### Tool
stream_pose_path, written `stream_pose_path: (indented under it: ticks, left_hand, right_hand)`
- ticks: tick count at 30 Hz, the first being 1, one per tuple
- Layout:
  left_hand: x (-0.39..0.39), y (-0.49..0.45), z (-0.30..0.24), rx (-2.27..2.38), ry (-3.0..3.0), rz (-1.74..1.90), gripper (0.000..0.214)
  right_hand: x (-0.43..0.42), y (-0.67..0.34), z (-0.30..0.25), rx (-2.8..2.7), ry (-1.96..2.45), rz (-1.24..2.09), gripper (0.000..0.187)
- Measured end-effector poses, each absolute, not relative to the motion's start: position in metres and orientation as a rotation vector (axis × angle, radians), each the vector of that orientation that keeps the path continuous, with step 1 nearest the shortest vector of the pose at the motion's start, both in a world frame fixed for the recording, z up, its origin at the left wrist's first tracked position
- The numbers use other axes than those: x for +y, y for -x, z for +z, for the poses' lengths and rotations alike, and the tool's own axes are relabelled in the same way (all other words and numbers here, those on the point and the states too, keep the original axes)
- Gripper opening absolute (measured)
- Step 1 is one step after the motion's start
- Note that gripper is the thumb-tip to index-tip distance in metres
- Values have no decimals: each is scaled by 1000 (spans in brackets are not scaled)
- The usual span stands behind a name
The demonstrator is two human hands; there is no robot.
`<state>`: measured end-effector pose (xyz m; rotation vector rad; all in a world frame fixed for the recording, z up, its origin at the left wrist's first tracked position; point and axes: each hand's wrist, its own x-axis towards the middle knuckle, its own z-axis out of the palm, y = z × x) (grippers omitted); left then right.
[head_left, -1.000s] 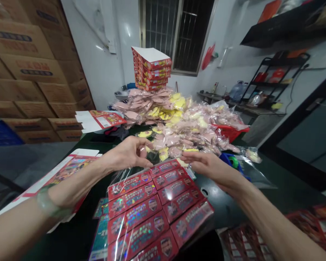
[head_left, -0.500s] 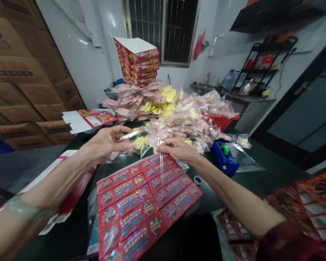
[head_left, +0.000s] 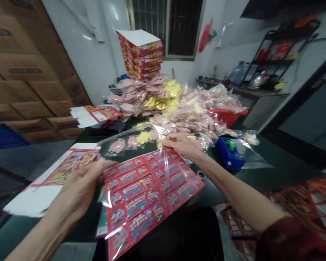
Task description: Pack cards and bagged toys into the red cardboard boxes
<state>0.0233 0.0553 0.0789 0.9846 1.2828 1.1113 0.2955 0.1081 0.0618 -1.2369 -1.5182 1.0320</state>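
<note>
A block of small shiny red boxes (head_left: pixel 141 195), set in two columns, lies tilted at the near edge of the table inside a clear plastic bag (head_left: pixel 130 134). The bag's loose film spreads up and left from the far edge of the boxes. My right hand (head_left: pixel 180 145) is closed at that far edge, thumb and fingers pinching the film. At the left side of the block is my left hand (head_left: pixel 88 177), smeared by motion, its fingertips close to the corner of the boxes. Whether it grips anything is not clear.
Bagged pink and yellow pieces (head_left: pixel 163 98) are heaped behind, beside a red basket (head_left: pixel 228 116). A blue tape dispenser (head_left: pixel 230 154) and a tape roll (head_left: pixel 201 175) lie right. Flat printed cartons (head_left: pixel 67 166) lie left; red cartons (head_left: pixel 143 54) are stacked behind.
My left hand has moved from the bag's far side down and left to the side of the boxes. The film now stretches flatter leftward. My right hand keeps its pinch.
</note>
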Motion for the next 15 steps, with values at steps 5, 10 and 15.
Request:
stream_pose_path:
  ticks: [5, 10, 15]
  left_hand:
    - [68, -32, 77, 1243, -1159, 1200, 30]
    - [69, -32, 74, 1229, -1157, 1313, 22]
    - [75, -29, 64, 1231, -1077, 1306, 18]
  right_hand:
    - [102, -297, 60, -1488, 1195, 970, 22]
    - [99, -296, 56, -1453, 1232, 921, 23]
    - [102, -294, 50, -1456, 1317, 908, 26]
